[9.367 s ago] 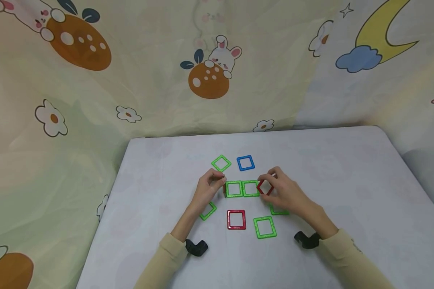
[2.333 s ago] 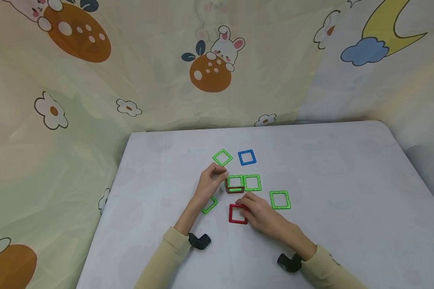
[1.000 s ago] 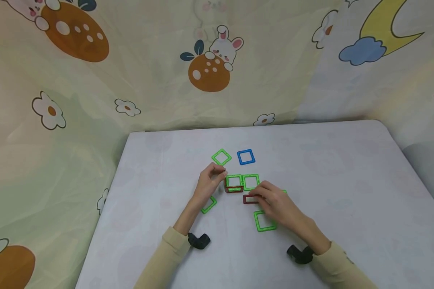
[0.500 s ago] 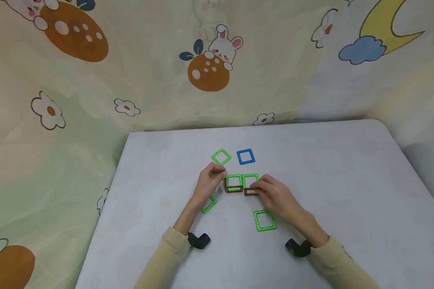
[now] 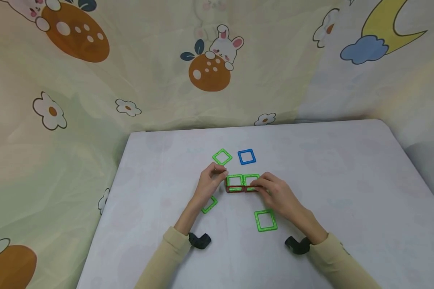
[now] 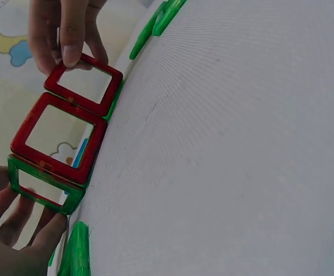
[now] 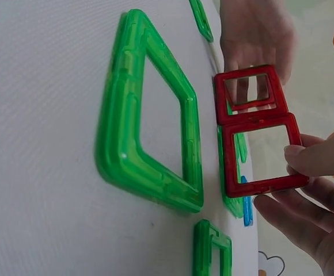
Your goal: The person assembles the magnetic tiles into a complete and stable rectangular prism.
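Observation:
Two green square magnetic tiles [image 5: 243, 180] lie side by side on the table, with upright tiles along their front. My left hand [image 5: 209, 182] pinches the upright tile at the left end, whose frame looks green [image 6: 75, 199] in the left wrist view. Beside it stands a red magnetic tile [image 6: 97, 146], joined at the corner. My right hand [image 5: 276, 194] pinches a second red magnetic tile [image 7: 230, 167] between thumb and fingers. That tile stands upright too, edge to edge with the first red one. The hand covers its right end in the head view.
On the white table [image 5: 347, 180], a green tile [image 5: 217, 153] and a blue tile [image 5: 247, 163] lie behind the build. Another green tile [image 5: 256, 222] lies in front, and one more [image 5: 211, 206] is partly behind the left wrist. Black wrist cameras [image 5: 200, 241] hang under both sleeves.
My right hand picked the red tile up from the table in front, carried it back and right, and brought it against the first upright red tile. My left hand has stayed at the left end.

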The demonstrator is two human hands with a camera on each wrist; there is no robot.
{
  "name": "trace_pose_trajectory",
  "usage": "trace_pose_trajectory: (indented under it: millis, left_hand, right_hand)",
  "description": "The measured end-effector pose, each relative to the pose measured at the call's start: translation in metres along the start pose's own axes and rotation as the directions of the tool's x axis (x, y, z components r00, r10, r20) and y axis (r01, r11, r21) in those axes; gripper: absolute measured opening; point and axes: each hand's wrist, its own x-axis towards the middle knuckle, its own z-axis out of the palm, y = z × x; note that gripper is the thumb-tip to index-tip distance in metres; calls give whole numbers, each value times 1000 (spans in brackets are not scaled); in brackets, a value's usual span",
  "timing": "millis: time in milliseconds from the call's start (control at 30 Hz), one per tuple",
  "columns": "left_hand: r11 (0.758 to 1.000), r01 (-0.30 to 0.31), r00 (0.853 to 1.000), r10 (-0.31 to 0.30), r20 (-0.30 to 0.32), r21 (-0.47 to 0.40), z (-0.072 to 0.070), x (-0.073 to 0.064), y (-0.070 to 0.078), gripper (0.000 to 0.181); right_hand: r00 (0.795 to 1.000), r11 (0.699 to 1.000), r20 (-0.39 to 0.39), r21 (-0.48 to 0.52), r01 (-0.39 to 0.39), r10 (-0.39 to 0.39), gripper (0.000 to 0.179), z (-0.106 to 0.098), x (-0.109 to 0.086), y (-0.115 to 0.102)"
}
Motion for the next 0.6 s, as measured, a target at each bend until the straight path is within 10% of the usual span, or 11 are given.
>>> trace_pose_trajectory:
  millis: [600]
  left_hand:
    - [999, -20, 1000, 21, 12, -28, -1, 0, -4, 17]
  right_hand:
    - [998, 998, 18, 18, -61, 61, 36, 1, -3, 0]
